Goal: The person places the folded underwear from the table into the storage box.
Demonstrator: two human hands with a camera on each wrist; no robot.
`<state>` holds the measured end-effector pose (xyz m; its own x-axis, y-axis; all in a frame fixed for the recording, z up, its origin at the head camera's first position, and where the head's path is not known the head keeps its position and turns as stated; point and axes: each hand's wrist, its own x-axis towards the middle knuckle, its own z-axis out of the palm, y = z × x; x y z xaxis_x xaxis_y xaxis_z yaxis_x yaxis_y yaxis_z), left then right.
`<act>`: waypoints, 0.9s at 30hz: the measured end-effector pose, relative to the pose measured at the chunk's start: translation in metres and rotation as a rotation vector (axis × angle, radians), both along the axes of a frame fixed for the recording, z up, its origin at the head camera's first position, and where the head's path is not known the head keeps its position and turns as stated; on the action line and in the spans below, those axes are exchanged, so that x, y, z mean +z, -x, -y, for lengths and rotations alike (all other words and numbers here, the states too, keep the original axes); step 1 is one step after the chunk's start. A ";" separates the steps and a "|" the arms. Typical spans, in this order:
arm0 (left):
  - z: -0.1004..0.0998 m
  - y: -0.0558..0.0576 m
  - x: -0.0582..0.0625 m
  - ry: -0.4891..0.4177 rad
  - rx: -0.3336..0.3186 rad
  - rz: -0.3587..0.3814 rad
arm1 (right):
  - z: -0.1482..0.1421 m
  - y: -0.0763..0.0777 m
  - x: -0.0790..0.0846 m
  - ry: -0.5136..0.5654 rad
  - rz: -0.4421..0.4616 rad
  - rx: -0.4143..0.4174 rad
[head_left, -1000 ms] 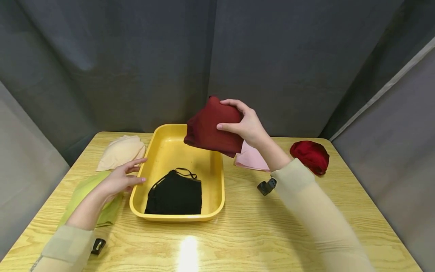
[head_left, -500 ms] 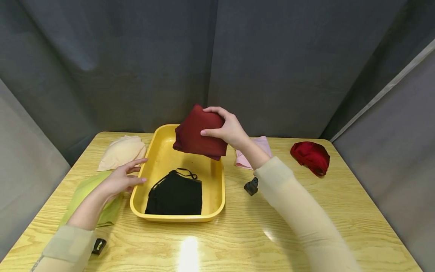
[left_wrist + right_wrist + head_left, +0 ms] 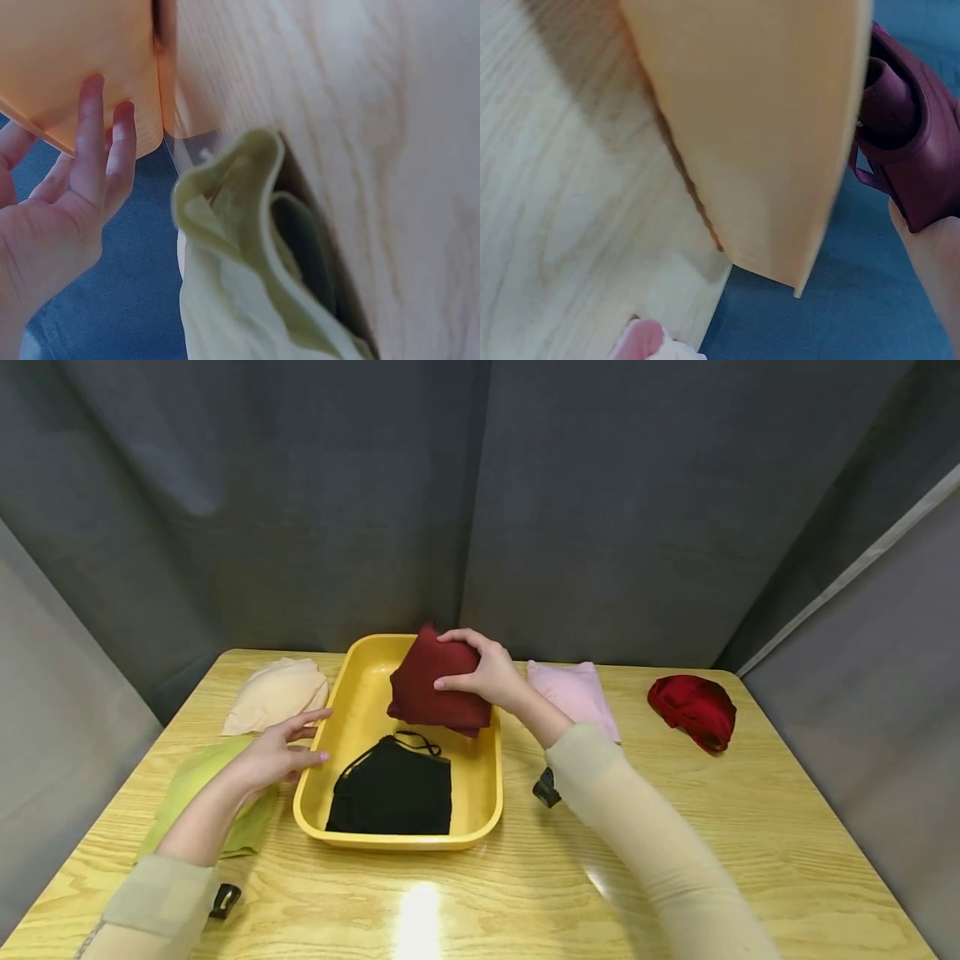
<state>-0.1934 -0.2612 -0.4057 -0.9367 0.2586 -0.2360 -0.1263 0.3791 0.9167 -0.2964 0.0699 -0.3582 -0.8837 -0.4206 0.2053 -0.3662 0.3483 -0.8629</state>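
My right hand (image 3: 483,677) grips a folded dark red garment (image 3: 431,689) between thumb and fingers, over the far right part of a yellow tray (image 3: 491,802). The right wrist view shows the garment's (image 3: 922,142) layered edges and a thin strap above the tray's rim. A folded black garment with thin straps (image 3: 393,789) lies in the near part of the tray. My left hand (image 3: 273,752) touches the tray's left side with extended fingers. In the left wrist view its fingertips (image 3: 91,90) lie against the tray's outer wall.
Left of the tray lie a cream cloth (image 3: 273,693) and a yellow-green cloth (image 3: 247,827). To the right are a pink cloth (image 3: 573,693) and a crumpled bright red cloth (image 3: 693,710). A grey curtain (image 3: 600,510) hangs behind the wooden table (image 3: 540,893).
My right hand has carried the dark red garment left and down over the tray, uncovering more of the pink cloth. My left hand has stayed at the tray's side.
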 end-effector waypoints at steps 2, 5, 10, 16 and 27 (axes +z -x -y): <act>0.000 0.000 0.001 -0.005 -0.006 -0.002 | 0.003 0.000 -0.004 -0.028 -0.019 0.000; -0.001 -0.001 0.003 -0.013 -0.002 0.001 | 0.008 0.002 -0.010 -0.031 -0.035 0.020; -0.001 -0.002 0.004 -0.014 -0.004 0.001 | 0.014 0.005 -0.021 -0.070 -0.045 0.047; -0.001 -0.003 0.003 -0.013 -0.008 -0.003 | 0.015 0.008 -0.029 -0.139 -0.049 0.057; 0.000 -0.002 0.003 -0.007 -0.003 0.002 | 0.017 0.009 -0.033 -0.175 0.018 0.081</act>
<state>-0.1911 -0.2610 -0.4023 -0.9355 0.2630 -0.2361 -0.1271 0.3729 0.9191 -0.3054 0.0531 -0.3915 -0.8482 -0.5187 0.1072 -0.3843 0.4635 -0.7985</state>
